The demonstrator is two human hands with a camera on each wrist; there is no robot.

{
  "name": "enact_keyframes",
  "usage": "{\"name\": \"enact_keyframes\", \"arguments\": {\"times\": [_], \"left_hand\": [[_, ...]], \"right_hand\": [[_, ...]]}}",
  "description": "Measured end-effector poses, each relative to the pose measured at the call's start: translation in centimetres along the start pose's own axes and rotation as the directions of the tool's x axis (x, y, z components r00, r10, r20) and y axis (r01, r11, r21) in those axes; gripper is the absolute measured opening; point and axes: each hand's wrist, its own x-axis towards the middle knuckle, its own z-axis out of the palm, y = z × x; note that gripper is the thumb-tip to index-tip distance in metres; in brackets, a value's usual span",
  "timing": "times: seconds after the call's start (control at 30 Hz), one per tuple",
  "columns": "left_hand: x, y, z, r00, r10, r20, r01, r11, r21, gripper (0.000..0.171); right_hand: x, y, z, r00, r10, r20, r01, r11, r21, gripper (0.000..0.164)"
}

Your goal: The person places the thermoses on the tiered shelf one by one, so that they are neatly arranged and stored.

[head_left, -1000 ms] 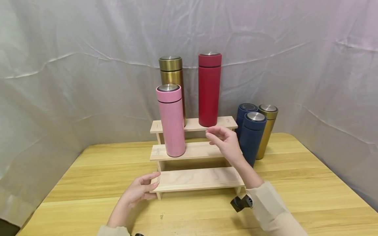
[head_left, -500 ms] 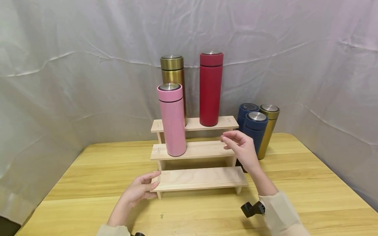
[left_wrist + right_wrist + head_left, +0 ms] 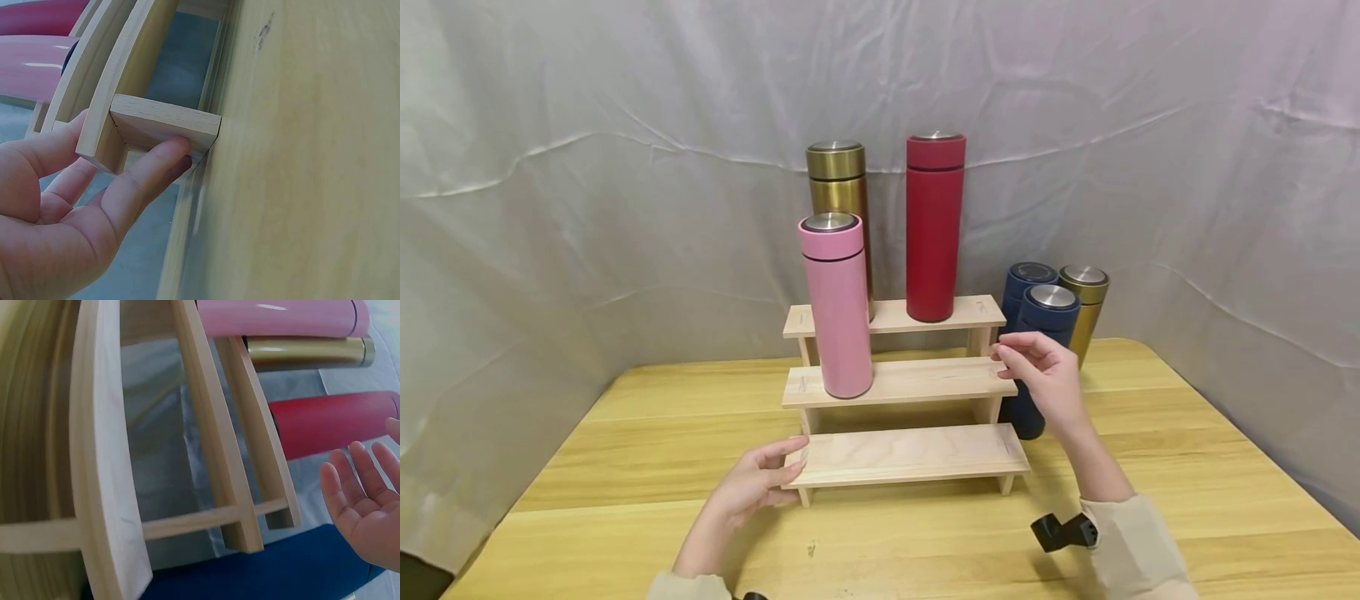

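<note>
At the left end of a three-step wooden display stand (image 3: 917, 457), my left hand (image 3: 752, 483) grips the lowest step. In the left wrist view its fingers (image 3: 147, 172) press on the step's leg. My right hand (image 3: 1047, 379) hangs beside the stand's right end, fingers loosely bent and holding nothing, in front of a navy thermos bottle (image 3: 1049, 315) that it partly hides. A pink thermos bottle (image 3: 838, 325) stands upright on the middle step. The top step bears a red thermos bottle (image 3: 935, 242) and a gold one, the gold thermos bottle (image 3: 838, 193) partly behind the pink.
Right of the stand, a second navy thermos bottle (image 3: 1030, 273) and another gold thermos bottle (image 3: 1087, 287) stand close behind the front navy one. Grey cloth (image 3: 700, 208) hangs behind and at both sides of the wooden table (image 3: 625, 467).
My right hand has moved right, from in front of the red thermos bottle's base to beside the navy ones. The left hand stays at the stand, and the bottles keep their places.
</note>
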Motion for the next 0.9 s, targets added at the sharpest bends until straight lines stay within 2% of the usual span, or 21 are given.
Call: {"name": "enact_keyframes", "arguments": {"times": [0.03,0.17,0.23,0.3,0.33,0.47,0.6,0.7,0.73,0.8,0.9], "left_hand": [[0.0,0.0,0.0,1.000,0.000,0.000,0.000,1.000,-0.001,0.051],[0.1,0.0,0.2,1.000,-0.002,-0.009,0.002,1.000,-0.004,0.051],[0.1,0.0,0.2,1.000,-0.004,-0.015,0.004,1.000,-0.003,0.051],[0.1,0.0,0.3,1.000,-0.009,-0.024,0.009,1.000,-0.001,0.051],[0.1,0.0,0.3,1.000,-0.011,-0.028,0.011,1.000,-0.002,0.051],[0.1,0.0,0.3,0.999,-0.018,-0.040,0.018,1.000,-0.001,0.051],[0.1,0.0,0.3,0.999,-0.016,-0.038,0.016,1.000,-0.001,0.051],[0.1,0.0,0.3,0.999,-0.015,-0.036,0.014,1.000,-0.003,0.051],[0.1,0.0,0.3,0.999,-0.014,-0.036,0.014,1.000,-0.003,0.051],[0.1,0.0,0.3,0.999,-0.015,-0.038,0.015,1.000,-0.003,0.051],[0.1,0.0,0.3,0.999,-0.015,-0.039,0.015,1.000,-0.003,0.051]], "right_hand": [[0.1,-1.6,0.5,1.000,0.005,-0.015,-0.006,0.999,-0.054,0.021],[0.1,-7.1,2.6,0.997,0.034,-0.075,-0.039,0.997,-0.061,0.015],[0.1,-8.7,3.1,0.994,0.038,-0.099,-0.046,0.996,-0.080,0.010],[0.1,-9.7,3.3,0.989,0.059,-0.135,-0.073,0.992,-0.100,0.016],[0.2,-9.8,3.2,0.987,0.061,-0.146,-0.078,0.991,-0.113,0.019],[0.2,-10.0,2.8,0.978,0.051,-0.200,-0.090,0.978,-0.191,0.011],[0.1,-9.0,1.4,0.975,-0.024,-0.219,-0.027,0.974,-0.225,0.020],[0.2,-6.6,-0.9,0.966,-0.099,-0.238,0.055,0.981,-0.185,0.019],[0.3,-6.3,-1.2,0.958,-0.109,-0.264,0.054,0.977,-0.208,0.019],[0.3,-6.3,-1.5,0.941,-0.146,-0.306,0.063,0.963,-0.264,0.019],[0.4,-8.1,-0.5,0.904,-0.180,-0.388,-0.008,0.900,-0.436,0.018]]}}
